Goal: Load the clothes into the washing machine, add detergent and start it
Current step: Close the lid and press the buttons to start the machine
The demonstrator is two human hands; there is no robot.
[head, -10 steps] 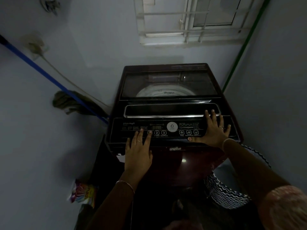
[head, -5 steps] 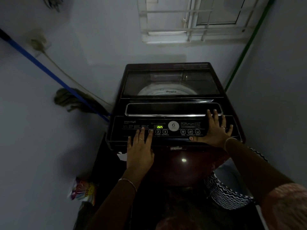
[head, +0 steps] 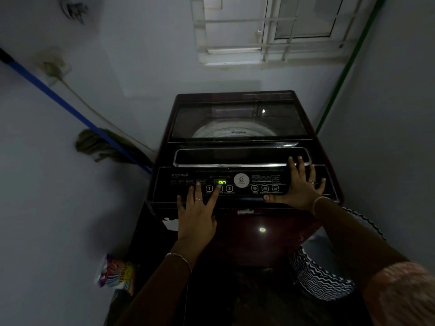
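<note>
A dark maroon top-loading washing machine [head: 263,234] stands in front of me with its glass lid [head: 239,118] closed; the white drum rim shows through it. Its control panel [head: 183,182] has a lit green display [head: 221,182] and numbered buttons. My left hand [head: 196,215] lies flat on the panel's front edge, its index fingertip on the button marked 2. My right hand [head: 299,184] rests spread out on the right end of the panel, fingers reaching the lid handle [head: 235,164]. Neither hand holds anything. A colourful detergent packet [head: 116,272] lies on the floor at the left.
A blue-handled mop [head: 101,144] leans in the left corner beside a power cord. A zigzag-patterned laundry basket [head: 322,278] stands at the machine's right. A green pipe [head: 343,71] runs down the right wall under a barred window [head: 270,31]. The space is narrow and dim.
The green display lit up on the panel. My left index finger shifted from the first button to the second. My right hand stayed in place.
</note>
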